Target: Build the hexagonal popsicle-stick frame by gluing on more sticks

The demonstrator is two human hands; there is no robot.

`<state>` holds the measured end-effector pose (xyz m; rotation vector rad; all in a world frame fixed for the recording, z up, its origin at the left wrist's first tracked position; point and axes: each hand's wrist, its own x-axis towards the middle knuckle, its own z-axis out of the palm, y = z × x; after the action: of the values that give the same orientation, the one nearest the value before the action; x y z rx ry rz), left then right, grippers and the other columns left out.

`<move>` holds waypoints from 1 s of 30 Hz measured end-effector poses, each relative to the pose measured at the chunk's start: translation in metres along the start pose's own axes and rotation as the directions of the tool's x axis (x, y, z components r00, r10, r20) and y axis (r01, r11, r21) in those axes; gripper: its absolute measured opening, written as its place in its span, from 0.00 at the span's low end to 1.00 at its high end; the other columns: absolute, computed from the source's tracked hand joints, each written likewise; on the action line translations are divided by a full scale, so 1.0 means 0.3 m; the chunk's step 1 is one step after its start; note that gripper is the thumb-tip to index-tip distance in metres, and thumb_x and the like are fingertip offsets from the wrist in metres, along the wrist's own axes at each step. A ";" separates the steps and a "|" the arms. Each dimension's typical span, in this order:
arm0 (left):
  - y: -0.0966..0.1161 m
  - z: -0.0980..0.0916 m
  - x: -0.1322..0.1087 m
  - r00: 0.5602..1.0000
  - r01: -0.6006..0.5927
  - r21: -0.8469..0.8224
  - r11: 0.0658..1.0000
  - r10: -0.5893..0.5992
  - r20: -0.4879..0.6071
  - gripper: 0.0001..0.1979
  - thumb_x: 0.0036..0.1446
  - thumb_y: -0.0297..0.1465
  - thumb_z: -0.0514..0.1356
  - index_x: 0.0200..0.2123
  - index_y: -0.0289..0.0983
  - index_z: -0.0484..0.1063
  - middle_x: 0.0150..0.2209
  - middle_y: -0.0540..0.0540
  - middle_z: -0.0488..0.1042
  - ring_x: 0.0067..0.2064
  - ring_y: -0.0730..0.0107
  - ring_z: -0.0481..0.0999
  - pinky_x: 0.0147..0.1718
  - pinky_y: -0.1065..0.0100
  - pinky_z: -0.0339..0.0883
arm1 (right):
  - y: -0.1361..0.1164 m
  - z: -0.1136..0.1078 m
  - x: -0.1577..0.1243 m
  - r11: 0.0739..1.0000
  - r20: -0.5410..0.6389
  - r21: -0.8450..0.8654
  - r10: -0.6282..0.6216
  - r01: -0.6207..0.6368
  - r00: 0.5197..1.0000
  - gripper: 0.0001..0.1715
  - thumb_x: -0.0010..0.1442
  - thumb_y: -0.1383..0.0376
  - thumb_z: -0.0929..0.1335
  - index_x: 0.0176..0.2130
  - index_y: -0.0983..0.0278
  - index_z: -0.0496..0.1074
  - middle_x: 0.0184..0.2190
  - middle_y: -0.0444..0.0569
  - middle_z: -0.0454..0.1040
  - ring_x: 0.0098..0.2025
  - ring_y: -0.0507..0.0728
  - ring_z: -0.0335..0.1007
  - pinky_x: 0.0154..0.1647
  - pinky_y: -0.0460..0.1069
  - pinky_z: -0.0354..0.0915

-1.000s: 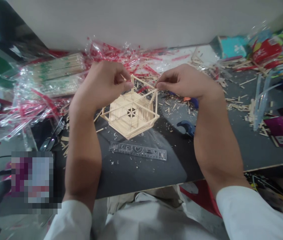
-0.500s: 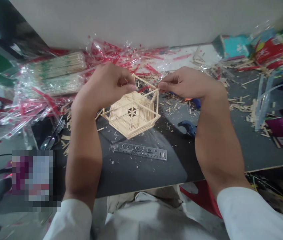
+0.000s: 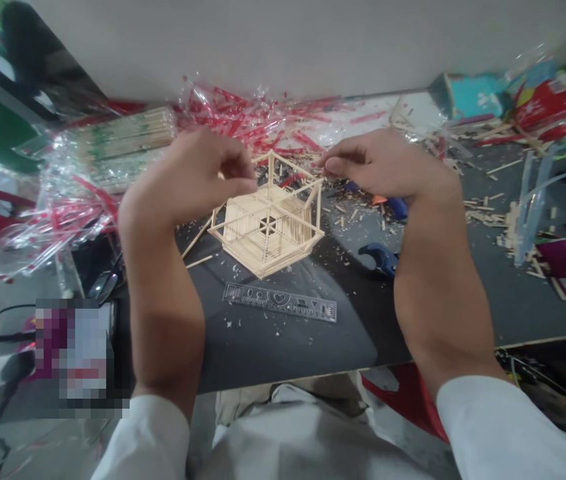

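A hexagonal model made of thin wooden sticks (image 3: 267, 230) stands on the dark table (image 3: 283, 340), with upright posts and a top rail at its far side. My left hand (image 3: 197, 177) hovers at the model's far left corner, fingers curled in a pinch; what they hold is hidden. My right hand (image 3: 383, 167) pinches the right end of the top rail stick (image 3: 297, 163), near the right post.
A clear stencil ruler (image 3: 279, 301) lies in front of the model. Blue-handled pliers (image 3: 380, 257) lie to the right. Packs of sticks in crinkled plastic (image 3: 117, 150) fill the back left. Offcuts and coloured clutter (image 3: 537, 107) cover the right side. Glasses (image 3: 107, 283) rest at left.
My left hand has drawn slightly left, away from the rail's left post. The right hand stays pinched on the rail. The view shifted a little.
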<state>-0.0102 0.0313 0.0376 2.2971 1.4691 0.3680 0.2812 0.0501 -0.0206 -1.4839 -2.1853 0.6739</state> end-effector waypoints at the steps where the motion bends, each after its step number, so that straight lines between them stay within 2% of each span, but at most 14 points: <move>1: -0.007 -0.015 -0.010 1.000 0.024 0.023 0.999 -0.024 -0.015 0.03 0.56 0.28 0.71 0.31 0.36 0.80 0.27 0.53 0.76 0.31 0.71 0.75 0.38 0.68 0.66 | -0.007 -0.003 -0.001 1.000 -0.023 -0.016 0.015 -0.016 1.000 0.18 0.66 0.49 0.71 0.43 0.59 0.81 0.37 0.50 0.82 0.42 0.63 0.77 0.49 0.60 0.72; 5: -0.042 -0.082 -0.069 0.991 0.100 0.047 0.994 -0.095 -0.098 0.06 0.53 0.25 0.74 0.29 0.36 0.81 0.25 0.54 0.76 0.27 0.74 0.71 0.32 0.70 0.59 | -0.027 -0.015 -0.010 0.997 -0.115 -0.059 0.040 -0.047 0.993 0.11 0.64 0.54 0.73 0.39 0.58 0.79 0.35 0.49 0.81 0.38 0.61 0.77 0.47 0.60 0.73; 10: -0.091 -0.144 -0.160 0.984 0.179 0.077 0.981 -0.177 -0.028 0.08 0.46 0.29 0.78 0.24 0.39 0.81 0.24 0.53 0.77 0.26 0.74 0.70 0.27 0.69 0.58 | -0.064 -0.043 -0.052 0.997 -0.217 -0.074 0.001 -0.017 0.976 0.07 0.63 0.57 0.72 0.37 0.57 0.79 0.34 0.50 0.81 0.38 0.61 0.76 0.49 0.60 0.71; 12: -0.104 -0.161 -0.198 0.990 0.143 0.053 0.988 -0.142 -0.019 0.08 0.46 0.34 0.77 0.24 0.41 0.81 0.24 0.52 0.77 0.25 0.73 0.70 0.25 0.68 0.59 | -0.096 -0.060 -0.081 0.996 -0.248 -0.085 -0.009 -0.012 0.969 0.04 0.63 0.60 0.72 0.37 0.56 0.79 0.36 0.51 0.82 0.38 0.61 0.76 0.49 0.60 0.71; 15: -0.100 -0.179 -0.262 0.999 0.037 -0.008 0.999 -0.037 -0.017 0.11 0.48 0.42 0.73 0.24 0.43 0.81 0.24 0.51 0.78 0.24 0.71 0.71 0.24 0.67 0.59 | -0.148 -0.072 -0.125 0.998 -0.280 -0.064 -0.018 0.000 0.960 0.06 0.63 0.60 0.71 0.38 0.58 0.80 0.38 0.52 0.83 0.39 0.60 0.76 0.48 0.58 0.72; 17: -0.081 -0.185 -0.302 1.000 -0.015 -0.039 0.999 0.014 -0.016 0.13 0.51 0.45 0.71 0.26 0.42 0.82 0.25 0.50 0.78 0.24 0.71 0.71 0.25 0.67 0.61 | -0.166 -0.058 -0.152 1.000 -0.279 -0.027 0.006 -0.014 0.960 0.09 0.63 0.59 0.70 0.38 0.60 0.80 0.37 0.52 0.82 0.37 0.59 0.76 0.45 0.58 0.72; 19: -0.057 -0.179 -0.332 0.999 -0.039 -0.064 0.997 0.038 -0.014 0.13 0.54 0.44 0.69 0.28 0.41 0.82 0.26 0.49 0.78 0.26 0.70 0.73 0.28 0.68 0.64 | -0.163 -0.023 -0.178 0.999 -0.261 0.016 0.054 -0.052 0.964 0.10 0.62 0.59 0.70 0.39 0.62 0.80 0.35 0.51 0.82 0.35 0.59 0.77 0.43 0.58 0.72; 23: -0.022 -0.114 -0.344 0.991 -0.128 -0.089 0.988 0.123 -0.053 0.06 0.57 0.37 0.67 0.30 0.43 0.83 0.28 0.51 0.80 0.29 0.68 0.76 0.32 0.68 0.68 | -0.106 0.097 -0.240 0.987 -0.236 0.117 0.132 -0.106 0.963 0.13 0.64 0.60 0.68 0.45 0.61 0.79 0.36 0.51 0.83 0.36 0.60 0.78 0.43 0.57 0.74; 25: -0.022 -0.050 -0.339 0.975 -0.164 -0.077 0.984 0.149 -0.165 0.05 0.57 0.35 0.67 0.30 0.44 0.82 0.26 0.52 0.79 0.27 0.70 0.75 0.33 0.68 0.67 | -0.067 0.167 -0.268 0.981 -0.267 0.191 0.093 -0.042 0.959 0.20 0.66 0.61 0.66 0.56 0.61 0.74 0.41 0.53 0.83 0.37 0.59 0.78 0.44 0.57 0.75; 27: -0.038 0.031 -0.345 0.936 -0.154 -0.077 0.985 0.121 -0.332 0.04 0.58 0.34 0.67 0.31 0.42 0.79 0.26 0.53 0.79 0.26 0.73 0.72 0.32 0.69 0.66 | -0.033 0.230 -0.286 0.976 -0.281 0.217 0.051 0.012 0.958 0.28 0.66 0.61 0.66 0.63 0.61 0.69 0.47 0.55 0.82 0.38 0.59 0.78 0.43 0.56 0.75; 29: -0.074 0.121 -0.367 0.875 -0.127 -0.167 0.978 0.031 -0.484 0.04 0.62 0.33 0.64 0.33 0.41 0.75 0.26 0.53 0.78 0.25 0.74 0.73 0.30 0.70 0.64 | -0.009 0.280 -0.290 0.978 -0.206 0.207 0.013 0.030 0.979 0.30 0.64 0.61 0.66 0.63 0.62 0.68 0.50 0.57 0.80 0.37 0.58 0.76 0.41 0.55 0.75; 30: -0.098 0.166 -0.384 0.855 -0.094 -0.204 0.974 -0.026 -0.517 0.06 0.65 0.34 0.61 0.34 0.40 0.72 0.25 0.52 0.77 0.24 0.75 0.72 0.29 0.71 0.64 | -0.002 0.298 -0.288 0.979 -0.156 0.200 -0.005 0.037 0.988 0.29 0.63 0.62 0.67 0.62 0.62 0.69 0.51 0.57 0.79 0.36 0.58 0.76 0.40 0.55 0.75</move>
<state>-0.0612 -0.0713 -0.0216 2.1332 1.5188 1.1806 0.2588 -0.0453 -0.0971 -1.3595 -1.9506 0.7248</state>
